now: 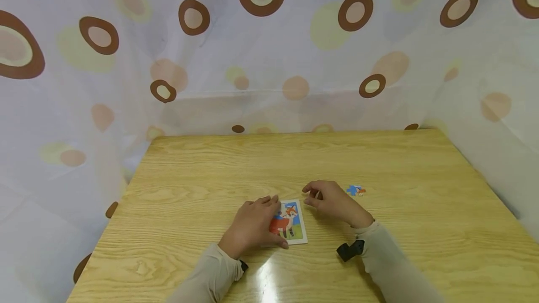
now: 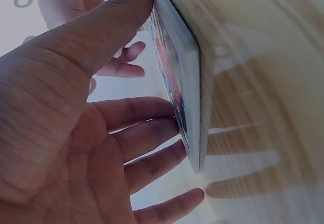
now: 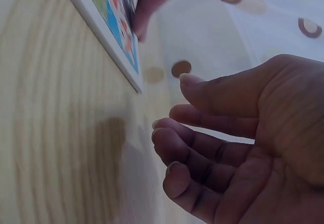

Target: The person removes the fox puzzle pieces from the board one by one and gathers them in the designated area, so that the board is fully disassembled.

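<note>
A small framed jigsaw puzzle (image 1: 297, 234) with a red-and-white animal on blue and green lies flat on the table. My left hand (image 1: 253, 223) holds it from the left, thumb at the near edge and fingertips toward the far edge; the hand covers the puzzle's left part. In the left wrist view, thumb and fingers span the white frame (image 2: 190, 57). To the puzzle's right, my right hand (image 1: 332, 200) hovers apart from it, fingers loosely bent, with nothing visible between thumb and fingertips (image 3: 172, 143). Behind the right hand lie loose blue-and-orange jigsaw pieces (image 1: 355, 191), exact number unclear.
The wooden table (image 1: 202, 167) extends around both hands. A white curtain (image 1: 269, 50) with brown and pastel circles hangs at the back and sides. A black wrist device (image 1: 350, 250) sits at the right cuff.
</note>
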The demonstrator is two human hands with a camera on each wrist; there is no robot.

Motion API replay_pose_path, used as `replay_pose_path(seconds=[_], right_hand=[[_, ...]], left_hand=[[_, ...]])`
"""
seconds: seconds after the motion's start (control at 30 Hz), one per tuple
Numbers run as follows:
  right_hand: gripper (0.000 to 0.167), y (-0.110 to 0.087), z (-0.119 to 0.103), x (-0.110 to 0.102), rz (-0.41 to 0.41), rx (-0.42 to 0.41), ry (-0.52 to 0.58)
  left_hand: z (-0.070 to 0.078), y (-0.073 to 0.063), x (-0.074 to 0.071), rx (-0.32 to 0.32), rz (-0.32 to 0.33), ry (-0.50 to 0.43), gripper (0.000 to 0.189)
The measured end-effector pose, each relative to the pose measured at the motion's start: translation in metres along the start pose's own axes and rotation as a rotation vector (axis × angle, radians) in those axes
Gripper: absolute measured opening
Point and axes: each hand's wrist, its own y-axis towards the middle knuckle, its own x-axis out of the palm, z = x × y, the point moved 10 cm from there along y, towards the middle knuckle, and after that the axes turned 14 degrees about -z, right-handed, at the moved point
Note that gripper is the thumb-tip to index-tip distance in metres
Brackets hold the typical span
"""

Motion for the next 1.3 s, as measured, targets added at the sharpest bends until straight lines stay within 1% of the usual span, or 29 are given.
replay_pose_path(seconds=[0.17,0.4,0.73,0.87,1.03,1.17,1.3], right_hand=[[0.016,0.004,-0.016,0.013,-0.028,-0.055,-0.03],[0.011,0.005,-0.018,0.021,-0.031,-0.018,-0.092],[0.019,0.007,-0.023,0.031,-0.035,0.053,-0.165],[0.021,0.006,-0.026,0.035,-0.036,0.04,-0.185],[0.022,0.007,-0.025,0.038,-0.034,0.05,-0.208],[0.023,0.008,-0.023,0.039,-0.03,0.065,-0.206],[0.025,0.008,-0.024,0.038,-0.019,0.053,-0.21]], left_hand=[[0.0,0.0,0.0,0.001,0.002,-0.012,0.104],[0.0,-0.001,-0.001,0.003,0.003,-0.025,0.103],[0.0,-0.001,-0.002,0.012,0.032,-0.006,0.102],[0.0,-0.001,-0.003,0.012,0.039,-0.006,0.102],[0.001,-0.003,-0.003,0.017,0.045,-0.011,0.101],[0.001,-0.003,-0.003,0.018,0.046,-0.019,0.101],[0.001,-0.003,-0.003,0.015,0.044,-0.021,0.101]])
